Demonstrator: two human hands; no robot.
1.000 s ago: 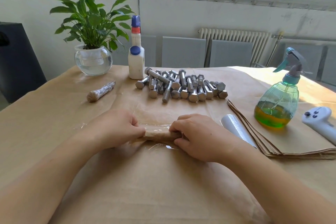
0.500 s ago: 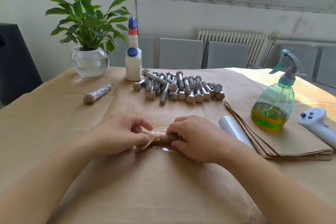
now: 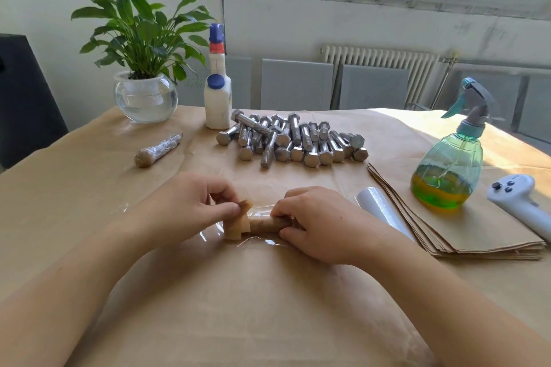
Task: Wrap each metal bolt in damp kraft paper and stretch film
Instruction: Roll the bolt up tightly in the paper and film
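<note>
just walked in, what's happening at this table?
A person is wrapping a bolt. The paper-wrapped bolt lies on a sheet of clear film; the left hand pinches the loose paper end, the right hand holds the other end. One finished wrapped bolt lies to the left. A pile of bare bolts waits behind.

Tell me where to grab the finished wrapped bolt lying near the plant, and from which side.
Take the wrapped bolt around its narrower shank, a little behind the bulging head end nearest you. Come from above, fingers closing across its width. It lies flat on the paper-covered table, angled away toward the plant bowl, with nothing close on either side.
</note>
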